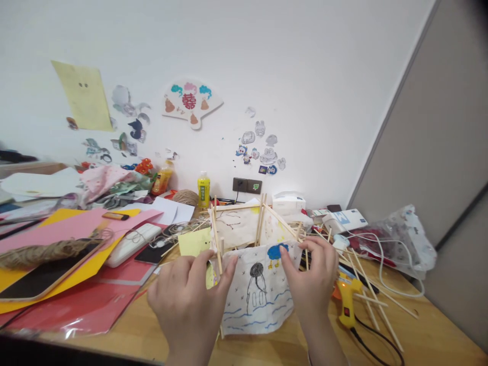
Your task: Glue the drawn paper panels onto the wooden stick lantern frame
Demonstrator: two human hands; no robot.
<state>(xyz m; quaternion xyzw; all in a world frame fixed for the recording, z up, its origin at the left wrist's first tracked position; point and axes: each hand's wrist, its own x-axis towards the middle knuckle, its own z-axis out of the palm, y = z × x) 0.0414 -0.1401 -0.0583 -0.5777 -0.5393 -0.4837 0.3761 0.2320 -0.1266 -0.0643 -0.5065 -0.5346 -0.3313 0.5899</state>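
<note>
A frame of thin wooden sticks (262, 219) with drawn-on white panels stands on the table in front of me. Its near panel, a white sheet (257, 305) with blue waves, a black figure and a blue cloud, hangs towards me. My left hand (192, 300) pinches the sheet's upper left corner by an upright stick, thumb on the sheet's face. At the upper right, my right hand (310, 279) grips the sheet's edge between thumb and fingers. The sheet's lower edge curves loosely. A yellow glue gun (347, 302) lies right of my right hand.
Coloured papers (87, 300), a phone (49, 269) and twine (49, 251) cover the left side. Loose sticks (381, 315), a white cable (385, 284) and a plastic bag (412, 239) lie at the right. A yellow bottle (203, 190) stands by the wall.
</note>
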